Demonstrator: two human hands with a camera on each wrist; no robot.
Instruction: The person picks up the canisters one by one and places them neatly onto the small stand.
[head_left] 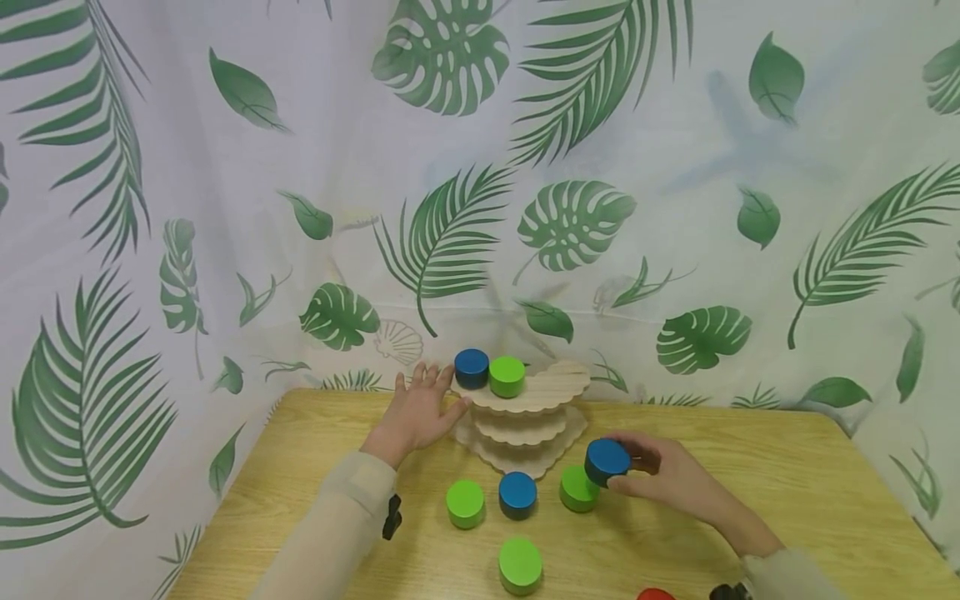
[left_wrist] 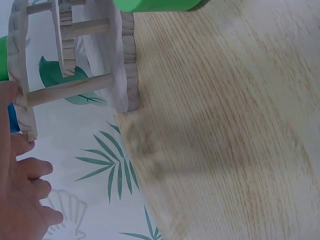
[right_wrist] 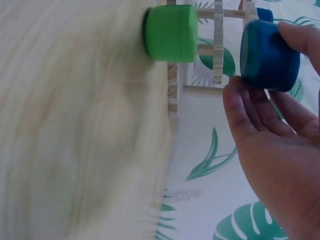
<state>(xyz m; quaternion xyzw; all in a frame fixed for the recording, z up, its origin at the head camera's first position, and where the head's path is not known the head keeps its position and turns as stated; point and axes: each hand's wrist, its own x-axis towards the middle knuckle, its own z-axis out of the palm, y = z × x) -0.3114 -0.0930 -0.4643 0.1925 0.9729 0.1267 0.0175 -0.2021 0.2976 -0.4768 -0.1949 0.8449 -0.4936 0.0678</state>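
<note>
In my right hand I grip a blue cylinder between thumb and fingers, raised above the table beside a green cylinder; the right wrist view shows that blue cylinder apart from the green one. My left hand is at the left end of a tiered wooden stand with scalloped edges, fingers spread and thumb at the top shelf's edge. On that shelf a blue cylinder and a green cylinder stand side by side, the blue one nearest my left fingers.
In front of the stand, the wooden table bears a green cylinder, a blue cylinder and, closer to me, another green cylinder. A red thing is cut off at the bottom edge. Behind hangs a leaf-patterned cloth.
</note>
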